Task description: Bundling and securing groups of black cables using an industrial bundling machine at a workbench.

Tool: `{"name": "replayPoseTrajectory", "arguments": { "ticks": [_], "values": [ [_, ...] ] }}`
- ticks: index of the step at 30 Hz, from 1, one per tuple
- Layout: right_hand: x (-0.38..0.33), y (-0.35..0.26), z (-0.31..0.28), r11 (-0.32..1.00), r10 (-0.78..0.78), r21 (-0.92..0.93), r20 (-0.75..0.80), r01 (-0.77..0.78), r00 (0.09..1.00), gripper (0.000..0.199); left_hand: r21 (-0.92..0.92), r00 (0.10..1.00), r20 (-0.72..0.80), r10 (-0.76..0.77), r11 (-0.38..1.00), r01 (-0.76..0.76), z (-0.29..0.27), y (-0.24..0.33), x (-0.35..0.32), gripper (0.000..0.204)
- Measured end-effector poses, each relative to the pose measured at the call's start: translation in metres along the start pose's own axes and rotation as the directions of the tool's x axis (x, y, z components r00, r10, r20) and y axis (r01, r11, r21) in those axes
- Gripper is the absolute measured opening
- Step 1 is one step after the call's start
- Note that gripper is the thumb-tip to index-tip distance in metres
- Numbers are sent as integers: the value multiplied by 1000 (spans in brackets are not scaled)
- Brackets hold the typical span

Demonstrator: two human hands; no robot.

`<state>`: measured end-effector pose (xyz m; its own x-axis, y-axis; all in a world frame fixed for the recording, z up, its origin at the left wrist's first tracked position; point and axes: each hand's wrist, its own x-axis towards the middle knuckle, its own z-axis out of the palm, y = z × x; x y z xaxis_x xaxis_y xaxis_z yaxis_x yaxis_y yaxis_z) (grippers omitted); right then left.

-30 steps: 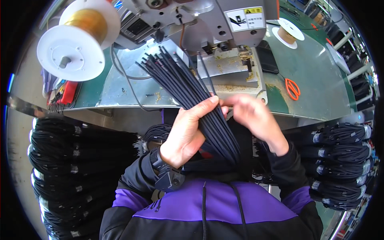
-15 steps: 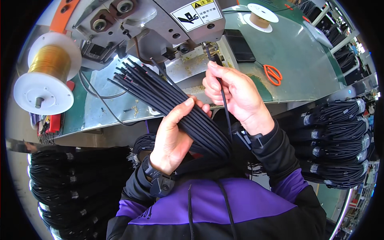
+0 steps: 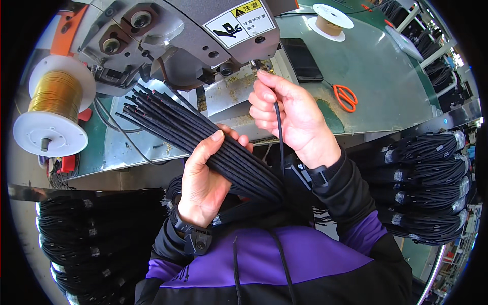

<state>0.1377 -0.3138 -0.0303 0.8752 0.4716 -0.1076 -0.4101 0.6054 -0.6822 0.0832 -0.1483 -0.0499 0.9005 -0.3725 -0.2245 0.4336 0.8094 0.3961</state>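
My left hand [image 3: 207, 173] is wrapped round a thick bundle of black braided cords [image 3: 195, 137], whose cut ends fan out to the upper left. Between the thumb and fingers of my right hand [image 3: 290, 109] is a single black cord [image 3: 280, 134] that hangs down toward the bundle's folded end. The upper tip of that cord is at the working head [image 3: 255, 66] of a grey machine [image 3: 188, 38]; my fingers partly hide it. Brass-coloured scraps lie on the metal plate [image 3: 229, 94] below the head.
A spool of brass-coloured wire [image 3: 56, 96] stands at the left. On the green table are orange-handled scissors [image 3: 345, 98], a black flat box [image 3: 303, 60] and a white spool [image 3: 333, 23]. Bundled black cords hang at the left [image 3: 96, 239] and right [image 3: 427, 183].
My view has shifted slightly, so the machine sits further left. My right hand has moved up a little with the cord, its tip now nearer the machine's head. The left hand still holds the bundle.
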Motion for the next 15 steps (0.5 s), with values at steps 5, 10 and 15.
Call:
{"name": "replayPoseTrajectory", "arguments": {
  "ticks": [5, 10, 15],
  "values": [
    [4, 6, 0, 999, -26, 19, -3, 26, 1000, 35, 24, 998, -67, 3, 1000, -2, 2, -2, -1, 17],
    [-13, 16, 23, 911, -182, -403, -188, 93, 965, 33, 142, 996, -75, -42, 988, 52, 7, -18, 4, 17],
    [-25, 29, 17, 633, -493, -745, -177, 211, 852, 32, 197, 992, -111, -65, 977, 86, 12, -30, 3, 15]
  ]
}}
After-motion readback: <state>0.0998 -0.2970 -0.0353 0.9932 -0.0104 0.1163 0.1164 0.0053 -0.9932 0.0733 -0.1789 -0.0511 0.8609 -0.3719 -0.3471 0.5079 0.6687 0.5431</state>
